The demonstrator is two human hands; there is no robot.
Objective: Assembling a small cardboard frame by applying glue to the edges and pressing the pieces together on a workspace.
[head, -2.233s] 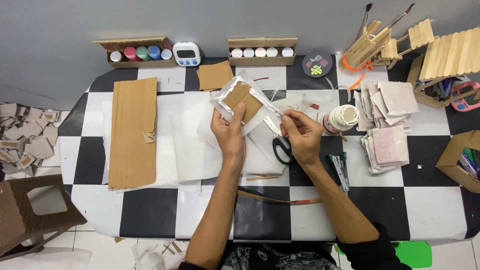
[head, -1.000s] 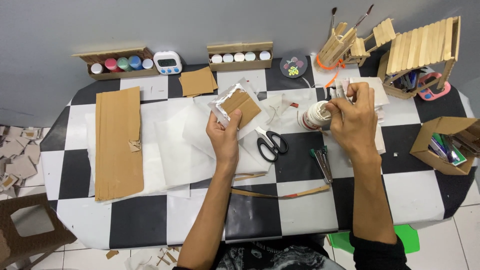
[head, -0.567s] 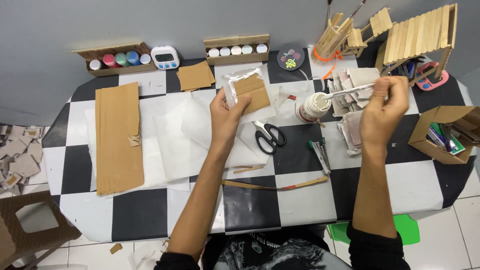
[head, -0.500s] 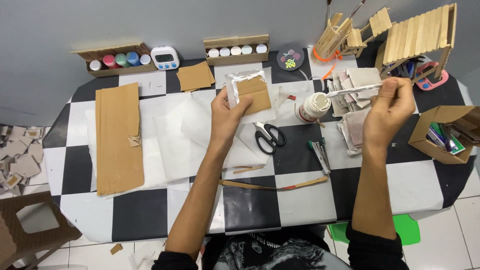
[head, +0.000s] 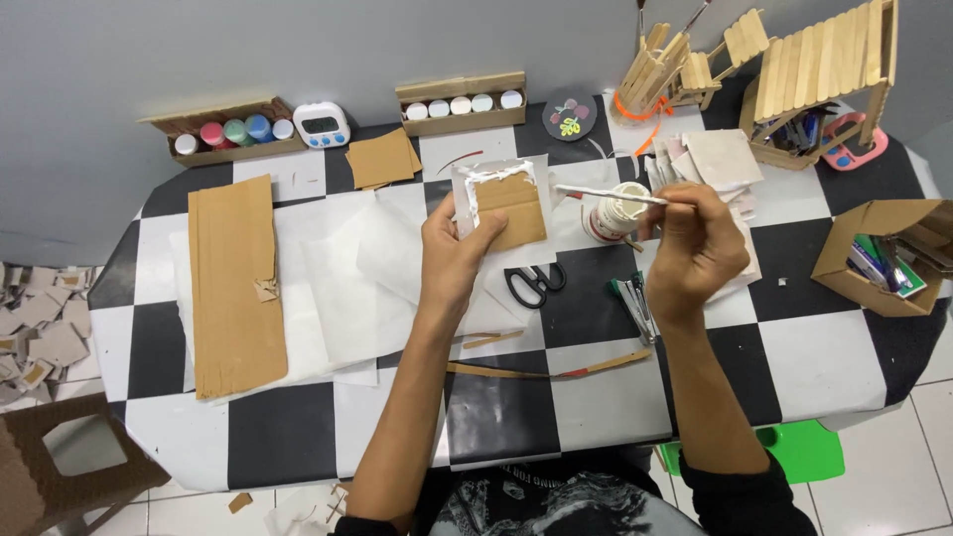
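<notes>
My left hand (head: 452, 248) holds a small brown cardboard piece (head: 508, 205) backed by white paper, with white glue along its top and left edges. My right hand (head: 695, 248) grips a flat stick (head: 608, 194) coated in white glue, its tip pointing left toward the cardboard. The stick passes just above an open white glue jar (head: 615, 215) that stands on the table between my hands. Black scissors (head: 536, 283) lie below the cardboard piece.
A long cardboard sheet (head: 233, 283) lies left on white paper sheets (head: 347, 288). Paint pot trays (head: 223, 131) and a timer (head: 322, 123) line the back. Craft-stick models (head: 824, 65), a paper stack (head: 720, 159) and a cardboard box (head: 879, 253) sit right. A stapler (head: 635, 303) and thin sticks (head: 546, 369) lie near.
My right hand went right to the glue jar, then came back left with the glue-coated stick. My left hand kept holding the cardboard piece and lifted it slightly.
</notes>
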